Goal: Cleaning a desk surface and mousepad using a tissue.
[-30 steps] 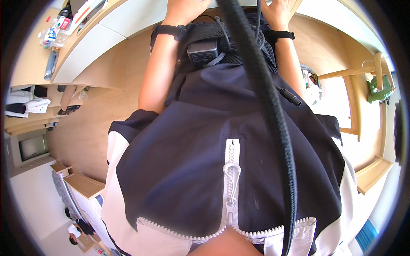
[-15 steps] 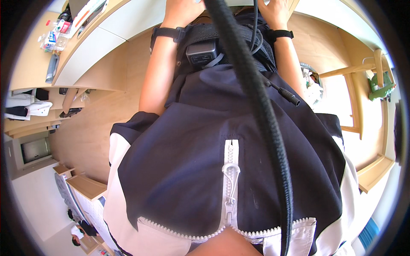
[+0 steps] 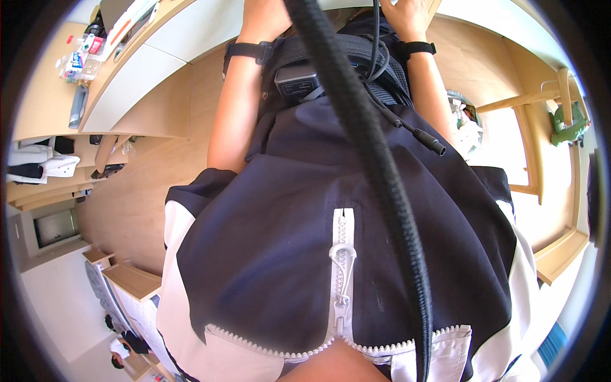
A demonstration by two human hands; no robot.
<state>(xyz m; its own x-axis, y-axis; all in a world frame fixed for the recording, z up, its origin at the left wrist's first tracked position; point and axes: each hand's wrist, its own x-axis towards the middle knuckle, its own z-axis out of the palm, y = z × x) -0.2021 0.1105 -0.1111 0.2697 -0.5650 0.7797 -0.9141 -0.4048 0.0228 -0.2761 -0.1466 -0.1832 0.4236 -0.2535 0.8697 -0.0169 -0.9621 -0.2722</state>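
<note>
My left hand [image 3: 266, 20] reaches to the upper edge of the head view, at the white-fronted desk [image 3: 194, 28]. Its fingers lie beyond the picture. To the right, my right hand [image 3: 408, 18] is cut off by the same edge, with only the start of its thumb side showing. What either hand touches or holds is hidden. Black bands circle both wrists. Between the forearms, a dark grey box with ports [image 3: 296, 83] rests at my waist beside a black mesh pouch [image 3: 344, 54]. A thick black braided cable [image 3: 375, 146] crosses in front of my dark zip jacket [image 3: 273, 210].
Clear plastic bottles [image 3: 86, 57] stand on the desk's left part. Folded clothes [image 3: 44, 159] fill shelves at the left. On the right are a wooden chair frame [image 3: 525, 146], a green basket [image 3: 568, 124] and a lined bin [image 3: 468, 124]. Another person [image 3: 124, 350] appears far lower left.
My left hand has shifted slightly left and up, so less of its fingers shows. The braided cable's upper end has swung left. The right hand has barely moved.
</note>
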